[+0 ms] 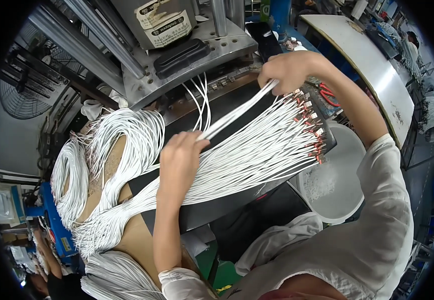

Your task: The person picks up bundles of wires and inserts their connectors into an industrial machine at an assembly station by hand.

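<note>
A few white cables stretch between my two hands, raised over the black board. My left hand is closed round their left part, and my right hand grips them near the right end. Below them, a wide fan of white cables lies side by side across the board. Small metal plugs with orange-red parts line its right end. Toward the left this fan narrows into a gathered bundle. What sits on the tips inside my right hand is hidden.
A steel press with thick columns stands just beyond the board; loose cables hang from it. Coiled white cables lie at left, a greyish bundle lower. At right are a pale tub, red-handled pliers and a white table.
</note>
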Available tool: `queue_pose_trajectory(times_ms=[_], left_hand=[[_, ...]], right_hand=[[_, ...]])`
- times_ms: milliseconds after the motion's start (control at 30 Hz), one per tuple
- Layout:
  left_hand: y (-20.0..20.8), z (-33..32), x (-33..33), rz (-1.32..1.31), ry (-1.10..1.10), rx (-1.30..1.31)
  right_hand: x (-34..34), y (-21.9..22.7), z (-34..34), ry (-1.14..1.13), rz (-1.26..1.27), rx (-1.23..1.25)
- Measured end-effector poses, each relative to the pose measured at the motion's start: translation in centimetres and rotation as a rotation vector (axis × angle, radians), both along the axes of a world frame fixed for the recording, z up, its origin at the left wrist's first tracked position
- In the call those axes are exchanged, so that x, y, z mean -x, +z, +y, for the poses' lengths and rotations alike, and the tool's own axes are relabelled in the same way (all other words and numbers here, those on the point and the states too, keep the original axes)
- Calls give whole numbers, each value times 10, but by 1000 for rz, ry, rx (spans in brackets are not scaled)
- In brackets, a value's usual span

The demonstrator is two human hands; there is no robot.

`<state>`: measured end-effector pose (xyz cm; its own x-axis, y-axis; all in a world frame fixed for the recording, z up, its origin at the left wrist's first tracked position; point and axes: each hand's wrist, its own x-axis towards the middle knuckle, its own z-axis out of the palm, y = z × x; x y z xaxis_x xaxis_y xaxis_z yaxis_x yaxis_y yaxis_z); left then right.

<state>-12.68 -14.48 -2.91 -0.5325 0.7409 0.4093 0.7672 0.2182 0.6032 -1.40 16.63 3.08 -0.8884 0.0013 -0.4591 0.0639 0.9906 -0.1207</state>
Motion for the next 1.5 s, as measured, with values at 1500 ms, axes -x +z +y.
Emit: queue_pose_trajectory(times_ms=[1500], left_hand=[[-10,71,-21,-1471,-209,-76]], right_hand=[[2,-76,-40,-280,447,170]])
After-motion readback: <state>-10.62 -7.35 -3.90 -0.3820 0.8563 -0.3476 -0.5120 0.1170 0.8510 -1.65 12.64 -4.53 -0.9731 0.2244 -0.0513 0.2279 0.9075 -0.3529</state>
